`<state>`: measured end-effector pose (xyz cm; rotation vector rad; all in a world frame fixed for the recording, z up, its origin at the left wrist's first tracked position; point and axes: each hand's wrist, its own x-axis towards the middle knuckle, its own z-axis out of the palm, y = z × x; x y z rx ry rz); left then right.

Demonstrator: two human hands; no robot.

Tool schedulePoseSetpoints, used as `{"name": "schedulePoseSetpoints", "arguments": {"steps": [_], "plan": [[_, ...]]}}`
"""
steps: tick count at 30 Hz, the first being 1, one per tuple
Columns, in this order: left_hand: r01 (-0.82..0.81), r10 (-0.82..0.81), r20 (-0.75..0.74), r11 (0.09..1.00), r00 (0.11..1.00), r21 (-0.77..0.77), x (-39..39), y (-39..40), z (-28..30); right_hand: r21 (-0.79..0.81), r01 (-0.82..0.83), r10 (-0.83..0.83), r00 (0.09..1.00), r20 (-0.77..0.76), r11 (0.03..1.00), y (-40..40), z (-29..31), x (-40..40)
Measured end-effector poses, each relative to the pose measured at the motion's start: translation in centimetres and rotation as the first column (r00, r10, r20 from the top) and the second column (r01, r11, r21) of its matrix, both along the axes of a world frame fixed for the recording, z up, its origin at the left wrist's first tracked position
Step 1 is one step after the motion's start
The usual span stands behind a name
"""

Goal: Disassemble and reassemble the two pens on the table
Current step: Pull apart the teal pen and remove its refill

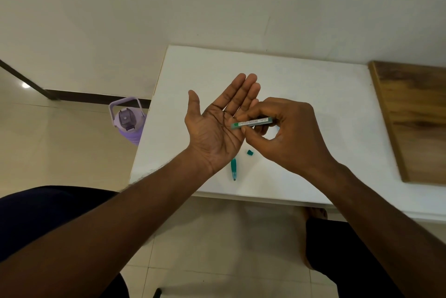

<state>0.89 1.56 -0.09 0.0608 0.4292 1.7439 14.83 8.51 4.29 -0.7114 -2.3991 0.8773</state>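
Observation:
My right hand [287, 131] pinches a green pen barrel [252, 122] with a white label, held level above the white table [313, 95]. The barrel's left end touches the palm of my left hand [217, 124], which is held flat, palm up, fingers straight. On the table below the hands lie a green pen tip section [233, 169] and a small green cap piece [249, 152]. I see no second pen; it may be hidden under my hands.
A wooden board [415, 116] lies at the table's right end. A purple water bottle [128, 119] stands on the tiled floor left of the table. My knees are below the table's near edge.

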Motion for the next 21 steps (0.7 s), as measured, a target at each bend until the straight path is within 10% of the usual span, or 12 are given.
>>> {"name": "schedulePoseSetpoints", "arguments": {"steps": [13,16,21], "plan": [[-0.055,0.019,-0.157,0.972,0.987,-0.229,-0.8,-0.2,0.9,-0.032,0.067,-0.068,0.997,-0.038,0.997,0.1,-0.4,0.0],[-0.291,0.016,-0.506,0.834,0.862,-0.469,-0.3,-0.6,0.5,-0.034,0.104,-0.106,0.992,-0.069,0.994,0.7,0.0,0.3],[-0.512,-0.030,-0.802,0.756,0.596,-0.408,-0.9,-1.4,0.1,-0.050,0.175,-0.180,0.975,-0.133,0.983,1.6,0.2,0.5]]}}
